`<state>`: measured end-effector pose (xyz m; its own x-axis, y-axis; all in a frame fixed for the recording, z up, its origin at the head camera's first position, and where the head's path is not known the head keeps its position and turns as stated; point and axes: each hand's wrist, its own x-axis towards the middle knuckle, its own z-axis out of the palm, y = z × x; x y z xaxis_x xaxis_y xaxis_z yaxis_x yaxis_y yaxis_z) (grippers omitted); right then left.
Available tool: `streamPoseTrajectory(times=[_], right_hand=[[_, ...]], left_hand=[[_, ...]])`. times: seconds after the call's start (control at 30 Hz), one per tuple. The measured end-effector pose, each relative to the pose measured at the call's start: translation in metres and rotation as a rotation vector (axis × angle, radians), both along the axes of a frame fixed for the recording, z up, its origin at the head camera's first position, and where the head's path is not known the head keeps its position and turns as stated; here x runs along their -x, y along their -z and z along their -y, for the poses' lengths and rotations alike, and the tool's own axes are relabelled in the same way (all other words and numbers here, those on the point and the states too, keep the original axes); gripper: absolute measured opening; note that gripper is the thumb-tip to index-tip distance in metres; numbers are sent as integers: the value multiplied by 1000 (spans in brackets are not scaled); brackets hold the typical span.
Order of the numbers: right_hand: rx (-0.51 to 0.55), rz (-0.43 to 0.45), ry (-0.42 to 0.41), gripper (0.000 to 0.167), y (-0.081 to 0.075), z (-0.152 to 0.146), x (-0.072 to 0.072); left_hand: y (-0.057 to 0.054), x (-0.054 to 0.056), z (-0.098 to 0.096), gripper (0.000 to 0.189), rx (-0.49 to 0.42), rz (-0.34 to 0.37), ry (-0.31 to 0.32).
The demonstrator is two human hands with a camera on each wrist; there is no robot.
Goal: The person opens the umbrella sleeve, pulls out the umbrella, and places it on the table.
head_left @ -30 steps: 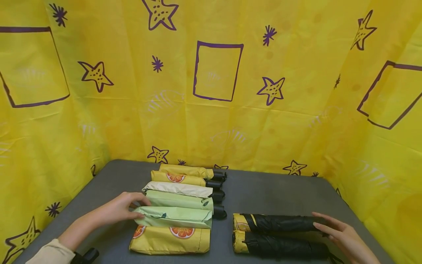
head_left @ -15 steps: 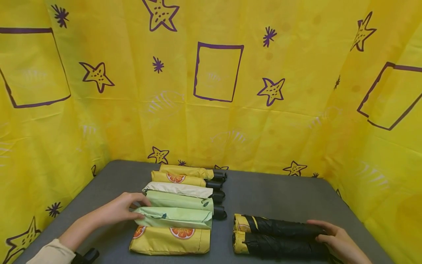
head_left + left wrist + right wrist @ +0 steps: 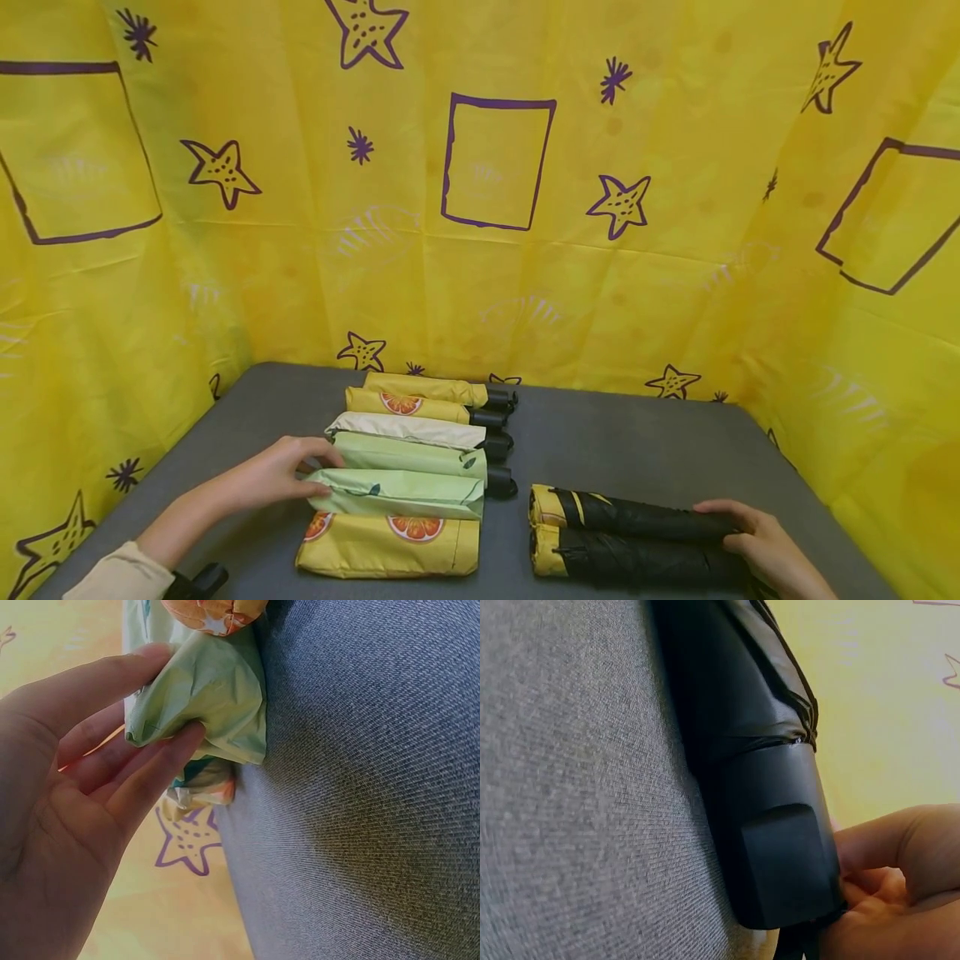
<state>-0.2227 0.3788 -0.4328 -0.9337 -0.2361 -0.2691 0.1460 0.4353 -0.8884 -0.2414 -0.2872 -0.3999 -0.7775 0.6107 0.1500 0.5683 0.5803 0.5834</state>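
Has an orange pouch [image 3: 382,552] lying just on the near side of the green pouch [image 3: 401,493], with a near black umbrella [image 3: 648,562] well to the right of the green pouch and slightly nearer. Pinches the green pouch itself by its left end with the left hand [image 3: 281,471], thumb on one side and fingertips on the other. Grips a far black umbrella [image 3: 637,512], also right of the green pouch, by its right end with the right hand [image 3: 772,542], thumb and finger clamped about it; cannot tell the lie of the other fingers, partly hidden in the right wrist view behind a black handle [image 3: 780,832]. Shows, in a row beyond the green pouch, a green umbrella [image 3: 408,454], a cream umbrella [image 3: 408,429], an orange umbrella [image 3: 438,410] and a yellow umbrella [image 3: 427,389], all with black handles [image 3: 498,482] toward the right. Rests everything on a gray table [image 3: 615,442]. Ends, well beyond the green pouch, in a yellow curtain [image 3: 480,267] printed with purple starfish.
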Motion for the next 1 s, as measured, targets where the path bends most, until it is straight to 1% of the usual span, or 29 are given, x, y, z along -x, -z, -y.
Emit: streamPoseTrajectory(times=[0.07, 0.17, 0.27, 0.33, 0.4, 0.47, 0.6, 0.7, 0.87, 1.0], right_hand=[[3, 0, -2, 46, 0, 0, 0], [-42, -28, 17, 48, -2, 3, -1], [-117, -51, 93, 50, -4, 9, -2], [-154, -47, 159, 51, -6, 14, -2], [-171, -39, 207, 51, -8, 19, -1], [-180, -43, 227, 50, -10, 21, 0], [-179, -54, 242, 46, -13, 24, 3], [-182, -74, 234, 44, -15, 28, 5], [-223, -107, 186, 39, -18, 39, 11], [-251, -122, 171, 44, -19, 52, 16]], left_hand=[[0, 0, 0, 30, 1, 6, -2], [0, 0, -1, 30, 1, 11, -6], [-1, 0, -1, 30, 0, 11, -11], [-1, 0, -1, 30, -6, 1, -9], [-1, 0, -1, 29, -17, -22, 1], [-1, 1, -1, 28, -25, -44, 11], [-4, 1, -1, 27, -37, -61, 24], [-9, 2, -1, 28, -28, -58, 8], [-11, 5, -1, 29, -13, -99, -21], [-11, 7, 0, 29, -18, -141, -42]])
